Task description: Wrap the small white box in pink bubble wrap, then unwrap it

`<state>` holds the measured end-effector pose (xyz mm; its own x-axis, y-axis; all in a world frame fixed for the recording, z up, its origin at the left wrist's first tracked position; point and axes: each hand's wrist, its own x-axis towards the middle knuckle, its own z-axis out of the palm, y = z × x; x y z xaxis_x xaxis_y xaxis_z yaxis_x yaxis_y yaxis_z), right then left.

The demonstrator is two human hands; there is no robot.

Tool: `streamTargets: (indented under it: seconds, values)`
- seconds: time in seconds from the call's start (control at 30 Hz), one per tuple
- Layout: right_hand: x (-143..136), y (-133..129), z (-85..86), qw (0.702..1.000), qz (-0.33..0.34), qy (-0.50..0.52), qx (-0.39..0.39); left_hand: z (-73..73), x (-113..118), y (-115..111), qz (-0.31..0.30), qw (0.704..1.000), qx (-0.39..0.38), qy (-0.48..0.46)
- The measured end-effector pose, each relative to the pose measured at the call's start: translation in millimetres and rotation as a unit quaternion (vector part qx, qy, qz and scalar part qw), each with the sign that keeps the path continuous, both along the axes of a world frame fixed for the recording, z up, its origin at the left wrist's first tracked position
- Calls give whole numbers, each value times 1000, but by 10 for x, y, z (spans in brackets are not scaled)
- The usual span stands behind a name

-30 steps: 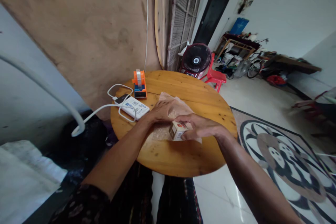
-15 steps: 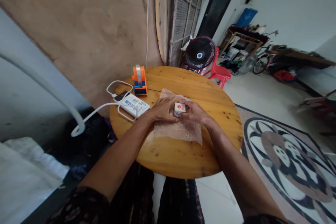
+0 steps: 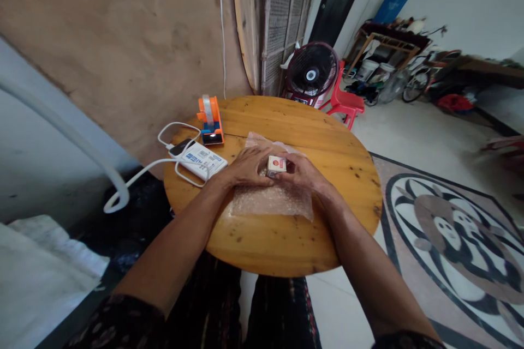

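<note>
A small white box with a red mark [image 3: 277, 164] is over a sheet of bubble wrap [image 3: 272, 202] on the round wooden table [image 3: 262, 256]. My right hand [image 3: 303, 173] grips the box from its right side, fingers behind and thumb in front. On the box's left, my left hand [image 3: 250, 168] curves around with its thumb and fingers apart, close to the box; whether it touches the box is hard to tell. Part of the wrap lies hidden under both hands.
An orange and blue tape dispenser [image 3: 211, 120] stands at the table's back left. In front of it lie a white box [image 3: 204, 161], a dark phone-like device [image 3: 183, 146] and a looped white cable [image 3: 158, 161]. Beyond the table are a fan [image 3: 311, 73] and a red chair [image 3: 346, 99].
The view has shifted slightly. The small box has turned a little between my hands, so its marked face shows at a different angle.
</note>
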<state>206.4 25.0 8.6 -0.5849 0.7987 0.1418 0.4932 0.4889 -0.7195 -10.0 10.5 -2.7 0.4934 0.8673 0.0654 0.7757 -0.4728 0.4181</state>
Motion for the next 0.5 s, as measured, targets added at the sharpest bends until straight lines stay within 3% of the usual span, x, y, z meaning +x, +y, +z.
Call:
streamTargets:
  seconds: [0.2, 0.5]
  values:
    - [-14, -25, 14, 1000, 4, 0, 3, -81, -20, 38, -17, 999, 38, -21]
    - [-10, -21, -8, 1000, 6, 6, 23, -46, -13, 26, -5, 999, 33, 0]
